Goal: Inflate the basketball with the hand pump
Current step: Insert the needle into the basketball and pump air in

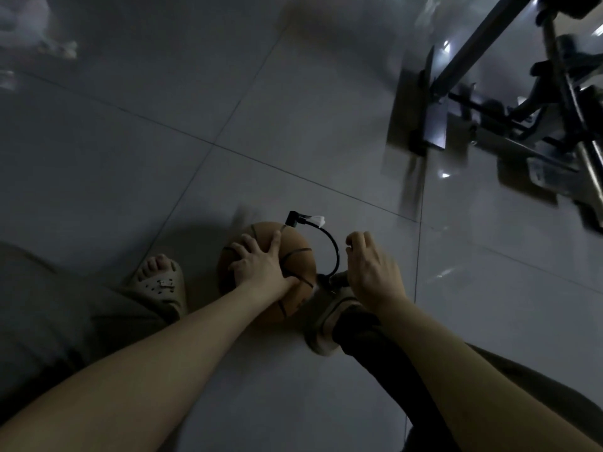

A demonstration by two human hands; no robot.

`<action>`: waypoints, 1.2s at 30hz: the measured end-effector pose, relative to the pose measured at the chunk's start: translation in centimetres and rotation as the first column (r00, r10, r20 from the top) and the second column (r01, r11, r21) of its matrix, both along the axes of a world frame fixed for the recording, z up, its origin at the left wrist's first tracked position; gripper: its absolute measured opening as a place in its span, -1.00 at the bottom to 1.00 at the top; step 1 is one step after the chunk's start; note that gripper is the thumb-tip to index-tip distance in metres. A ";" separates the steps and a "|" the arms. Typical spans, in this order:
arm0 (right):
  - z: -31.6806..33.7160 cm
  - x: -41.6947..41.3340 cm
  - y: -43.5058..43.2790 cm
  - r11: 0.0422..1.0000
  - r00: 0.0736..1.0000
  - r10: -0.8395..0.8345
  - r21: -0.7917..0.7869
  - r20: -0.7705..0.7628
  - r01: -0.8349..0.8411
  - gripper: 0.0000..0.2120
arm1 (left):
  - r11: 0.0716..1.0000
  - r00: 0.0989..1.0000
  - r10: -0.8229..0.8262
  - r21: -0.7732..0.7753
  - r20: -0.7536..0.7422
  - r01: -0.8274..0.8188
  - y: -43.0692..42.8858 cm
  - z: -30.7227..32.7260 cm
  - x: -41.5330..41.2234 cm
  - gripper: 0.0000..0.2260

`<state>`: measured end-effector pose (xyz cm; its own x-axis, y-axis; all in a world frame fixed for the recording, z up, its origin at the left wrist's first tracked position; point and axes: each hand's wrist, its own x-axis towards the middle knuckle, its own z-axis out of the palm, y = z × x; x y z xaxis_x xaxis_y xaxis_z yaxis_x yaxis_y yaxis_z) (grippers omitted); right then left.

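Both our hands are down near the tiled floor (195,158), in dim light. Our left hand (257,265) lies flat on top of the basketball (295,249), fingers spread wide and straight over its brown skin and dark seams, thumb pointing toward us; it presses on the ball and curls round nothing. The ball sits on the floor between our two feet, close to the right one.

Our right hand (372,269) hovers just to the right of the ball, knuckles up and fingers curled downward. The back of the hand hides whatever is under those fingers, so we cannot tell whether they hold anything.

A black hose (336,249) rises from beside our right foot, arcs over and runs to a black nozzle head (291,220) at the far top of the ball. A small white tag (317,220) hangs on the hose just beside that head. At the hose's lower end, between ball and right hand, a dark grey part shows that is probably the hand pump (337,279), though the picture is too dark and blurred there to be sure.

Our left foot wears a beige perforated sandal (160,288), toes showing, left of the ball. Our right foot, in a similar shoe (326,321) below a dark trouser leg, touches the ball's near right side. Well apart, at the upper right, stands a dark metal frame (473,60) with bars and a flat base plate.
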<state>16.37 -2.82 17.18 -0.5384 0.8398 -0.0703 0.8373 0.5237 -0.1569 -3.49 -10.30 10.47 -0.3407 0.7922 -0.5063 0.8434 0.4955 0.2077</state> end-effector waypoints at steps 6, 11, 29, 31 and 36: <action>-1.9 -0.6 -0.6 0.998 0.989 0.056 0.001 0.133 -0.057 -0.76 | 1.000 1.000 -0.001 0.002 0.006 0.001 0.0 0.1 -0.1 0.02; 3.0 -0.9 -0.3 0.982 0.981 0.189 -0.008 0.042 -0.189 -0.76 | 1.000 1.000 -0.003 -0.026 0.001 0.003 -0.1 0.4 -0.3 0.00; 2.4 0.4 -1.7 0.933 0.975 -0.110 0.360 0.196 0.033 -0.76 | 1.000 1.000 -0.005 -0.014 -0.019 0.005 -0.2 -0.1 -0.1 0.00; 1.2 0.4 -1.2 0.940 0.971 -0.120 0.340 0.206 0.044 -0.75 | 1.000 1.000 -0.006 -0.008 -0.019 0.006 -0.1 0.0 -0.1 0.01; -1.7 0.0 -2.4 0.965 0.965 -0.111 0.256 0.239 0.048 -0.72 | 1.000 0.999 -0.020 -0.003 -0.043 0.020 0.2 -0.1 0.2 0.01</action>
<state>16.37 -5.20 15.44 -0.4610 0.8871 0.0206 0.8734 0.4495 0.1875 -3.25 -10.15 10.40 -0.3464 0.7976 -0.4939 0.8612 0.4791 0.1697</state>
